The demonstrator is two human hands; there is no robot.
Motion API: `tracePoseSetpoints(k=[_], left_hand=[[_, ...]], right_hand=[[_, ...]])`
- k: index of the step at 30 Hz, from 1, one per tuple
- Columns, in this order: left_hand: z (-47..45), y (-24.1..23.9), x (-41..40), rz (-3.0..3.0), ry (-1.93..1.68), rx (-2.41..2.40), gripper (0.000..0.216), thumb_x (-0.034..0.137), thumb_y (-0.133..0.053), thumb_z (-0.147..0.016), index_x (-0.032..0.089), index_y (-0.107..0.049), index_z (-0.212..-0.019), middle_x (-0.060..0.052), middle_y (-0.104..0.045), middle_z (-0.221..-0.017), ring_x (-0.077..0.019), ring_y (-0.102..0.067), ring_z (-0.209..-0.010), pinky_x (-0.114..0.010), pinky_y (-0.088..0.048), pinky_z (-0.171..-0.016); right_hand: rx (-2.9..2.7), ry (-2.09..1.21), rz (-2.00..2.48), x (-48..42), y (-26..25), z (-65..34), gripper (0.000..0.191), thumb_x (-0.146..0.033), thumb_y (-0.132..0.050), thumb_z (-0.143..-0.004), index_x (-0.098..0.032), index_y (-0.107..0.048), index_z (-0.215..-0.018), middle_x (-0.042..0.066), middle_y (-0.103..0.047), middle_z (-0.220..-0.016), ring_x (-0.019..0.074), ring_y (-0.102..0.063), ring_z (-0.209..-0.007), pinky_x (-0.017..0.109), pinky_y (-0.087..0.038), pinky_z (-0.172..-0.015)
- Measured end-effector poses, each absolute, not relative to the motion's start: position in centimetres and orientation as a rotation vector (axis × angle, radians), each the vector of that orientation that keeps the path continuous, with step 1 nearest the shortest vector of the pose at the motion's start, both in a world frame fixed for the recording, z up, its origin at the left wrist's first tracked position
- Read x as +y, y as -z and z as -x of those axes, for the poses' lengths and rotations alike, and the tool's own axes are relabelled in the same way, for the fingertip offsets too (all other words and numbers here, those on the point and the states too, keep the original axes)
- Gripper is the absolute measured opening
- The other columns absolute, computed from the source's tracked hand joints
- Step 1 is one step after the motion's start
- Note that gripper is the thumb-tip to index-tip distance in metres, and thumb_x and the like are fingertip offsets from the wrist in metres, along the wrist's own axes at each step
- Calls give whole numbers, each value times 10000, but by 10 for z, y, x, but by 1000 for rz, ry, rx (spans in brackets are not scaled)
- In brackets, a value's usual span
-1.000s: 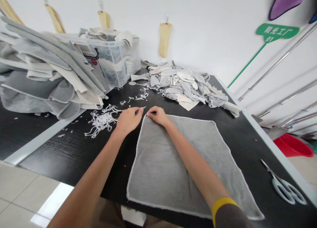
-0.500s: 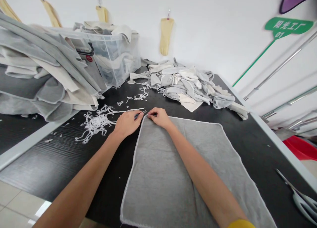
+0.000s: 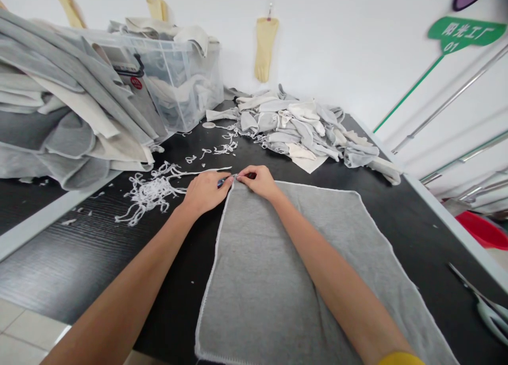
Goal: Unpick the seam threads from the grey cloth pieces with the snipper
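A grey cloth with a white overlocked edge lies flat in front of me, creased in places. At its far left corner my right hand pinches the edge between thumb and fingertips. My left hand is closed around a small pointed tool, bluish and mostly hidden by the fingers; its metal tip meets the same corner, close to my right fingertips. A tangle of white thread trimmings lies left of my left hand, with one long strand running behind that hand.
Large scissors lie at the right of the black table. A heap of grey and white fabric pieces sits by the wall. Stacked grey cloths and a clear plastic bin stand left. Several yellow gloves hang behind.
The tool's tip has shifted right, onto the cloth corner between my hands. The view has moved slightly; the cloth lies as before.
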State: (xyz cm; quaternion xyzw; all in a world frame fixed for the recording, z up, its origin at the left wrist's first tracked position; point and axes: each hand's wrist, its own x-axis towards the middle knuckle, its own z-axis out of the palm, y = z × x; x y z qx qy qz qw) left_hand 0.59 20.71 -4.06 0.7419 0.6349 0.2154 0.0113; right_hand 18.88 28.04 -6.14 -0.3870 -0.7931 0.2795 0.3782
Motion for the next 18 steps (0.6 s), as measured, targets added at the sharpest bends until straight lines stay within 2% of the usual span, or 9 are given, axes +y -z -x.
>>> tracePoseSetpoints(k=[7, 12, 18], left_hand=[[-4, 41, 210, -2272, -696, 2006, 442, 489, -414, -950, 247, -739, -1126, -79, -741, -1143, -303, -681, -1062, -392, -510, -909], [-4, 41, 210, -2262, -695, 1956, 410, 491, -423, -946, 287, -754, -1077, -39, -755, -1110, -268, -690, -1044, -354, -508, -911], [-7, 40, 210, -2255, -717, 1910, 394, 465, -437, -946, 277, -750, -1095, -32, -752, -1122, -251, -679, -1063, -336, -493, -943]], right_hand=[[-2014, -715, 918, 283, 64, -190, 35, -183, -737, -773, -170, -769, -773, 36, -746, -785, 146, -639, -700, 252, -458, -658], [-2003, -716, 887, 283, 65, -190, 36, -180, -735, -772, -183, -766, -753, 31, -744, -792, 146, -641, -710, 256, -453, -668], [-1974, -734, 898, 283, 66, -189, 32, -200, -746, -763, -179, -769, -756, 37, -748, -788, 145, -628, -688, 258, -453, -651]])
